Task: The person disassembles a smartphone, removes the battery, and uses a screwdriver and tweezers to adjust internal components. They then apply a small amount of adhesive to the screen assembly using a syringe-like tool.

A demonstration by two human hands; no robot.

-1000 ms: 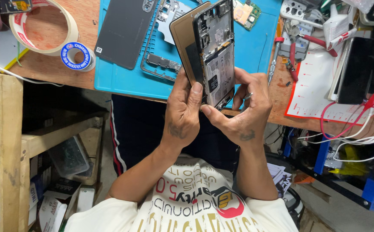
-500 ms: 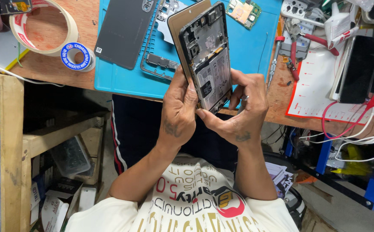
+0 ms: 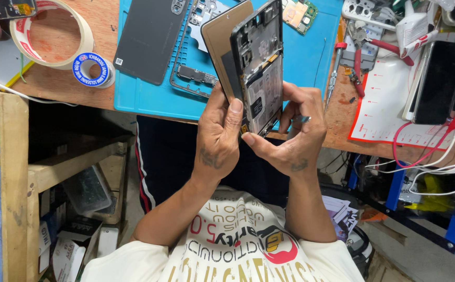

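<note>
Both of my hands hold an opened phone frame (image 3: 261, 68) upright over the near edge of the workbench. Its bare insides face me, and a brown display panel (image 3: 222, 36) stands apart from it on the left side. My left hand (image 3: 218, 141) grips the lower left of the phone, thumb on the frame's edge. My right hand (image 3: 292, 133) grips the lower right corner, its thumb pressed at the bottom edge. A small metal tool tip shows between my right fingers.
A blue work mat (image 3: 149, 99) carries a dark back cover (image 3: 146, 39), a plastic mid-frame (image 3: 193, 78) and a small circuit board (image 3: 298, 13). Tape rolls (image 3: 55, 31) lie at the left. Screwdriver (image 3: 333, 68), pliers, cables and a red-printed sheet (image 3: 384, 109) crowd the right.
The phone has swung from lying tilted toward me to standing more edge-on and upright. The display panel now gapes wider from the frame. My hands kept their grip at its lower end.
</note>
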